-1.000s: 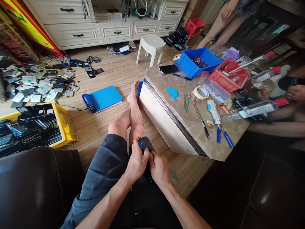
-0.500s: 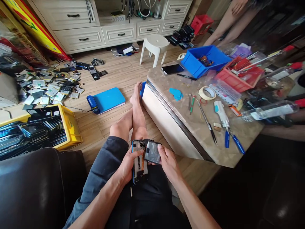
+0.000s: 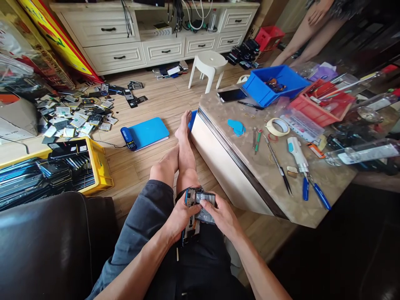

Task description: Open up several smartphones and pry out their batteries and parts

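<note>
Over my lap, my left hand (image 3: 181, 216) grips an opened phone (image 3: 190, 233) by its left edge. The phone's back is off, so its metal frame, dark board and an orange flex cable show. My right hand (image 3: 223, 214) is closed on a flat grey phone battery (image 3: 205, 216) with a shiny, wrinkled face. The battery overlaps the phone's right side, and my left thumb reaches to its edge. Whether the battery is still joined to the phone I cannot tell. My right thumb lies across the battery's face.
At right, a table (image 3: 231, 143) bears tweezers (image 3: 278, 164), blue-handled pliers (image 3: 314, 193), masking tape (image 3: 277, 126), a blue bin (image 3: 265, 89) and a red bin (image 3: 325, 110). A blue heating mat (image 3: 150, 132), loose batteries (image 3: 78, 118) and a yellow crate (image 3: 101, 164) are on the floor. Another person's legs (image 3: 295, 39) stand beyond.
The battery now lies closer over the phone's right side, and my right thumb has moved onto its face. My view has shifted slightly, moving the whole scene right and down.
</note>
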Demonstrator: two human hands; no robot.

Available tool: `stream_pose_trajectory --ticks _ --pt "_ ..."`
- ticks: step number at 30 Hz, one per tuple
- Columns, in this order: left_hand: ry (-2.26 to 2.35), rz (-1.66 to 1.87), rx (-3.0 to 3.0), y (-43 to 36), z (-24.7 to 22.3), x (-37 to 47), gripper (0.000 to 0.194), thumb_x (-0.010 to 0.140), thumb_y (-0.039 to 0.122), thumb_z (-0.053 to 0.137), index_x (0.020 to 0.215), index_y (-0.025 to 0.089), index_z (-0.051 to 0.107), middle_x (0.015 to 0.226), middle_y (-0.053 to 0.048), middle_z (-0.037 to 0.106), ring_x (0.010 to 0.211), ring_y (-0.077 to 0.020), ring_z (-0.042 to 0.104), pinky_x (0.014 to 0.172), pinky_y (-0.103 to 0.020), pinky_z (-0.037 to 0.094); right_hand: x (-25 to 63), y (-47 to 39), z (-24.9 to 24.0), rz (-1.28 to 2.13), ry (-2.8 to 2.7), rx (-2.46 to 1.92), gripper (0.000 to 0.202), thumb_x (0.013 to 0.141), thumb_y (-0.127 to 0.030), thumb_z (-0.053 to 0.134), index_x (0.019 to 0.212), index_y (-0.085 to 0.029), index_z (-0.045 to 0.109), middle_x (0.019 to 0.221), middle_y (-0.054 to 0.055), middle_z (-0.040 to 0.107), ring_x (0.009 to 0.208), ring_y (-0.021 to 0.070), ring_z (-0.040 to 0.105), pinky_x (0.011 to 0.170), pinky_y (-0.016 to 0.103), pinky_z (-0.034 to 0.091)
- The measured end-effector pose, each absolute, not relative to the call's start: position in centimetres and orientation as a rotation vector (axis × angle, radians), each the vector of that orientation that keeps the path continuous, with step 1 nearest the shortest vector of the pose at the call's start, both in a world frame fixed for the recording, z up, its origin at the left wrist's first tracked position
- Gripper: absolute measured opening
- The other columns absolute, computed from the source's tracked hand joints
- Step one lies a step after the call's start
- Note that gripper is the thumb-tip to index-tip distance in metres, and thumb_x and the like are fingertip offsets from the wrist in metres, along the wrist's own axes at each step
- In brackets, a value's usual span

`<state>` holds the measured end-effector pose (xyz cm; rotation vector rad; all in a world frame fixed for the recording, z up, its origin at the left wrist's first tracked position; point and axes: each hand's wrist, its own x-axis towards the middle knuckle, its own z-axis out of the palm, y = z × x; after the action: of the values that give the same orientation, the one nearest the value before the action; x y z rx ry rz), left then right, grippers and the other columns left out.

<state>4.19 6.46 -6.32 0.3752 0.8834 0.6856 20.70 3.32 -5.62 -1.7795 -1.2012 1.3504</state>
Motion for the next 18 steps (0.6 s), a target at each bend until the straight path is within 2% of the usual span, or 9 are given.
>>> stream_pose_trajectory --ticks 2,5,8,11,14,16,18 --pt "0.898 0.683 0.392 6.4 -6.4 4.3 0.046 0.068 0.021 0.086 0.111 0.018 0.069 0.095 -0.005 0.075 0.088 -0.0215 0.070 0.085 -0.032 0.053 20.7 3.4 -5.6 1.301 -1.244 -1.774 0.050 0.093 -0.059 0.062 0.120 -0.018 0.069 0.109 0.009 0.077 0.102 0.0267 0.069 0.088 0.036 0.052" --pt "0.930 0.670 0.417 6.4 -6.5 4.6 0.052 0.068 0.016 0.080 0.119 0.019 0.067 0.094 -0.003 0.074 0.082 -0.0187 0.068 0.080 -0.030 0.054 20.7 3.3 -5.7 1.234 -1.283 -1.824 0.045 0.094 -0.056 0.057 0.115 -0.018 0.071 0.103 0.009 0.078 0.096 0.0262 0.071 0.085 0.035 0.052" --pt "0.950 0.609 0.434 6.5 -6.5 4.7 0.066 0.068 0.016 0.076 0.132 0.023 0.062 0.093 -0.001 0.072 0.069 -0.0171 0.065 0.065 -0.030 0.055 20.7 3.2 -6.2 1.229 -1.300 -1.880 0.046 0.094 -0.057 0.055 0.108 -0.018 0.073 0.094 0.009 0.078 0.087 0.0258 0.071 0.078 0.035 0.052" --pt "0.959 0.547 0.402 6.8 -6.6 4.7 0.072 0.070 0.018 0.074 0.139 0.026 0.058 0.091 -0.001 0.071 0.061 -0.0172 0.062 0.055 -0.030 0.052 20.8 3.2 -6.4 1.220 -1.306 -1.918 0.050 0.093 -0.060 0.054 0.111 -0.018 0.072 0.098 0.011 0.079 0.090 0.0282 0.072 0.080 0.037 0.054" --pt "0.952 0.580 0.341 7.0 -6.8 5.0 0.069 0.069 0.018 0.073 0.136 0.022 0.059 0.086 0.000 0.070 0.060 -0.0160 0.062 0.060 -0.029 0.052 20.6 3.0 -6.4 1.235 -1.277 -1.939 0.060 0.095 -0.067 0.043 0.117 -0.019 0.071 0.106 0.013 0.079 0.101 0.0302 0.073 0.089 0.039 0.056" --pt "0.962 0.633 0.301 7.0 -7.2 5.3 0.064 0.065 0.014 0.071 0.128 0.018 0.063 0.085 -0.001 0.070 0.067 -0.0156 0.063 0.068 -0.028 0.053 20.6 2.8 -6.3 1.298 -1.231 -1.948 0.065 0.093 -0.071 0.041 0.118 -0.020 0.072 0.117 0.014 0.077 0.113 0.0303 0.071 0.096 0.038 0.056" --pt "0.960 0.668 0.263 7.0 -7.8 5.5 0.060 0.060 0.012 0.071 0.119 0.016 0.066 0.082 -0.001 0.069 0.070 -0.0167 0.064 0.069 -0.028 0.052 21.2 2.8 -6.2 1.452 -1.162 -1.997 0.067 0.086 -0.075 0.050 0.118 -0.020 0.074 0.117 0.013 0.078 0.108 0.0315 0.073 0.085 0.035 0.061"
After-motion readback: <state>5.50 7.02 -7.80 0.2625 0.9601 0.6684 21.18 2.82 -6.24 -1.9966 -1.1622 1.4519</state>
